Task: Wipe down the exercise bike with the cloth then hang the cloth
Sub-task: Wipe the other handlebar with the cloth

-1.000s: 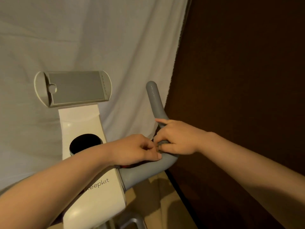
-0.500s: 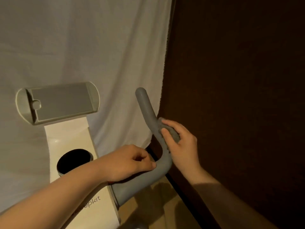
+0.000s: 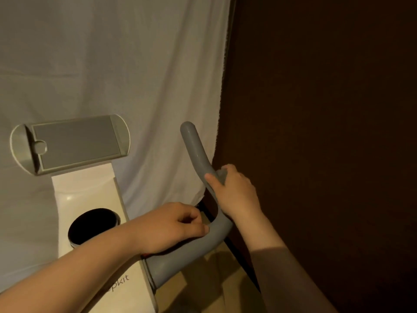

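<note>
The exercise bike has a white console column with a black round dial, a grey device holder on top, and a grey curved handlebar rising to the right. My right hand wraps the handlebar's upright part just above the bend. A small grey cloth shows between its thumb and fingers, pressed to the bar. My left hand rests on the lower handlebar near the console. Its fingers are curled, its thumb tip touches the bend, and nothing shows in it.
A white sheet hangs behind the bike. A dark brown wall stands close on the right of the handlebar. Tan floor shows below the bar.
My right hand left my left hand at the bend, slid up the handlebar and turned to wrap it. My left hand stayed on the lower bar.
</note>
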{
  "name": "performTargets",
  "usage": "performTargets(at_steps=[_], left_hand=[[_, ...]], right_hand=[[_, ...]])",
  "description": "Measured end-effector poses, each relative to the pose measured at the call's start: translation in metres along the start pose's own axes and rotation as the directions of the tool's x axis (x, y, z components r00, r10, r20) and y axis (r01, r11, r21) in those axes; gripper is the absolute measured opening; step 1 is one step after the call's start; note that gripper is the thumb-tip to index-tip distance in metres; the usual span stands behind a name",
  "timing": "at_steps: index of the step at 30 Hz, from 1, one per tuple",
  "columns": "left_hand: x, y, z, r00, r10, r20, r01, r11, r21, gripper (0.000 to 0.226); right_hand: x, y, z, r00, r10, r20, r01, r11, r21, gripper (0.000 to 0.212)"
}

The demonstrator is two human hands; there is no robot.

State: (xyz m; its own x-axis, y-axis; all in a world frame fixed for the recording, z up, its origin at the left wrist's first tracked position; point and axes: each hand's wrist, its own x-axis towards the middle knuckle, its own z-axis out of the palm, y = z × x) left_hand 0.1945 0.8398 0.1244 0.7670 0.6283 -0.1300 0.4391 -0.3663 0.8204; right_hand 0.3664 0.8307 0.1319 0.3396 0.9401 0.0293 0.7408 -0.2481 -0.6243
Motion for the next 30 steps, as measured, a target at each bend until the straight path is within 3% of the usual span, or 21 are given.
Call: performTargets(at_steps=[5,9,14,17,21,25,30], left_hand=[[-0.002,-0.002,0.001,1.000,-0.002,-0.015,0.002,1.000,-0.005,0.065],[0.000,0.003,0.002,1.000,-0.005,-0.015,0.005,1.000,0.019,0.046],[-0.004,-0.001,0.003,1.000,0.010,-0.018,-0.010,1.000,0.025,0.040],[-0.002,0.003,0.003,1.000,0.012,-0.023,-0.011,0.999,0.045,0.040],[-0.001,0.003,0.000,1.000,0.010,-0.020,-0.010,0.999,0.036,0.059],[-0.003,0.002,0.004,0.999,0.022,-0.030,-0.020,0.998,0.057,0.056],[-0.002,0.001,0.000,0.999,0.026,-0.023,-0.025,0.999,0.042,0.055]], right_hand=[[-0.013,0.014,-0.002,0.995,0.095,0.014,-0.094,0.993,-0.069,0.071],[-0.009,0.010,-0.003,0.994,0.104,-0.040,-0.109,0.980,-0.165,0.064],[-0.018,0.007,0.000,1.000,-0.017,0.009,0.016,0.987,0.158,0.061],[-0.043,0.018,0.000,0.999,0.030,-0.026,-0.019,0.945,0.325,0.061],[-0.017,0.010,0.003,0.989,0.142,-0.048,-0.111,0.909,0.401,0.058],[-0.064,0.022,0.029,0.971,0.205,-0.126,-0.062,0.718,0.694,0.060],[-0.034,0.021,0.026,0.957,0.290,0.020,-0.188,0.566,0.803,0.043]])
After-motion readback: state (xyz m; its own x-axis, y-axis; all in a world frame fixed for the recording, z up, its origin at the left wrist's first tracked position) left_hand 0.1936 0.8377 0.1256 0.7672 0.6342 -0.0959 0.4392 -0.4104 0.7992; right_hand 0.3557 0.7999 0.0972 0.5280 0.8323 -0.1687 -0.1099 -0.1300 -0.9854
